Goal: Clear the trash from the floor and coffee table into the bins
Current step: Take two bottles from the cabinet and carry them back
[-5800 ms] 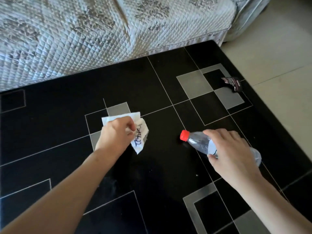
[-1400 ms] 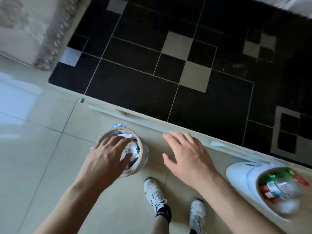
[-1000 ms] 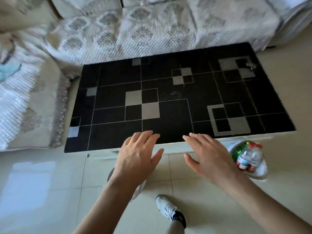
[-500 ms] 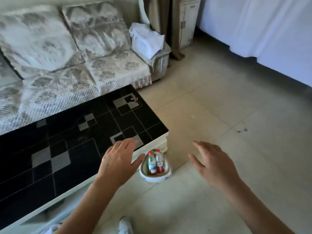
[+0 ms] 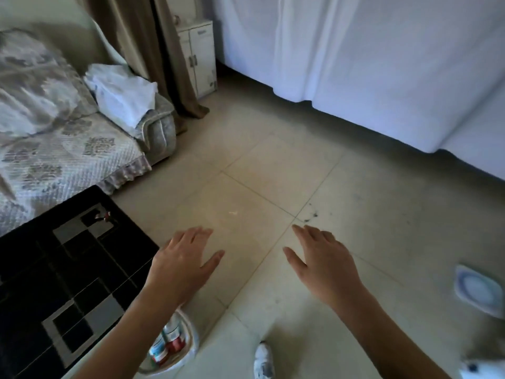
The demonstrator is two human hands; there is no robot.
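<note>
Both hands, left [image 5: 181,265] and right [image 5: 325,265], are spread and empty; we should sweep toward the wrapper [image 5: 476,289] at three o'clock.

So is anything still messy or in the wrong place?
Yes. A small wrapper lies on the table's far corner, and a white-and-blue packet lies on the floor to the right. Dark specks dot the tiles nearby.
</note>
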